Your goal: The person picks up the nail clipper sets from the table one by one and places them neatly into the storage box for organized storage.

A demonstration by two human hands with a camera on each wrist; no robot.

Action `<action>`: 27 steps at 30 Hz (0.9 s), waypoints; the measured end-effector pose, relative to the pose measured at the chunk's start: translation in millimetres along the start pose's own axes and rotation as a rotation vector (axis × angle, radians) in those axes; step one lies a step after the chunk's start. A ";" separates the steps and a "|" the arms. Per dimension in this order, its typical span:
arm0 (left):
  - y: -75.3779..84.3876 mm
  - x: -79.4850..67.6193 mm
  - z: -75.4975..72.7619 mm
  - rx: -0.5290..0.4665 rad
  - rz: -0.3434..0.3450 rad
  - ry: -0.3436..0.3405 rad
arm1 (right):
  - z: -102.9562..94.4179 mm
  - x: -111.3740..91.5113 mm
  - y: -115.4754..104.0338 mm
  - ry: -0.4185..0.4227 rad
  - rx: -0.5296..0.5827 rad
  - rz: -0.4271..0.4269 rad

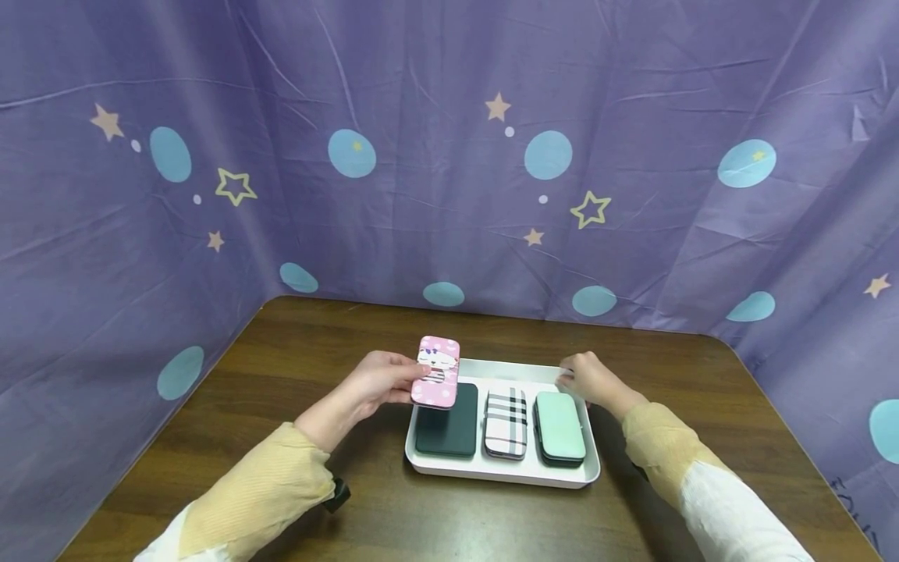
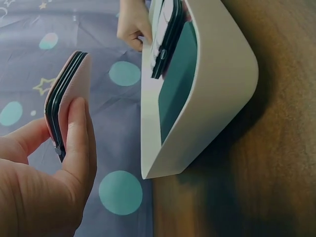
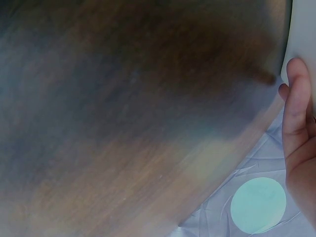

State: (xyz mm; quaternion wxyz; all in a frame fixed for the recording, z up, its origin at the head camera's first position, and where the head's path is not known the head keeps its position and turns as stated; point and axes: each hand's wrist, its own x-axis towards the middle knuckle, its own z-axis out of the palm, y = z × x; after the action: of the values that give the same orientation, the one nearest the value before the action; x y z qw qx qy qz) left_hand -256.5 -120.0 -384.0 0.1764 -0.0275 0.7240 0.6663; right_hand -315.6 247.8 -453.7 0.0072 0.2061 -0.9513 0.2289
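A small pink clasp case (image 1: 437, 372) with a cartoon cat on its front is pinched between thumb and fingers of my left hand (image 1: 382, 381), held up over the left part of a white tray (image 1: 485, 471). Seen edge-on in the left wrist view, the case (image 2: 69, 96) is closed, with a dark rim. Under it in the tray lies a dark green flat case (image 1: 447, 433), partly covered in the head view. My right hand (image 1: 597, 382) grips the tray's back right corner, its fingers (image 3: 296, 106) along the outer wall in the right wrist view.
Beside the dark green case in the tray lie a plaid case (image 1: 506, 425) and a mint green case (image 1: 560, 425). The tray stands on a brown wooden table (image 1: 337, 328). A purple curtain (image 1: 435, 218) with stars and blue ovals hangs behind and at the sides.
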 end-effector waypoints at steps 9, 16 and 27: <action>-10.4 2.1 8.5 0.055 0.011 0.025 | 0.4 0.4 -0.3 0.001 0.006 -0.003; -20.4 3.3 16.0 0.059 -0.002 0.034 | 0.7 -0.7 -0.5 0.011 0.007 -0.010; -29.6 4.1 26.4 0.127 -0.028 0.062 | 1.4 -0.1 0.1 -0.002 0.010 0.025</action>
State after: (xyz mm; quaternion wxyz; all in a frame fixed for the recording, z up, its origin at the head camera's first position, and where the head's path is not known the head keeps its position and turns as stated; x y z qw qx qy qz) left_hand -246.4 -96.8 -414.8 0.1647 -0.0468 0.7695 0.6152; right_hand -315.5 247.2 -455.1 0.0021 0.1945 -0.9527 0.2335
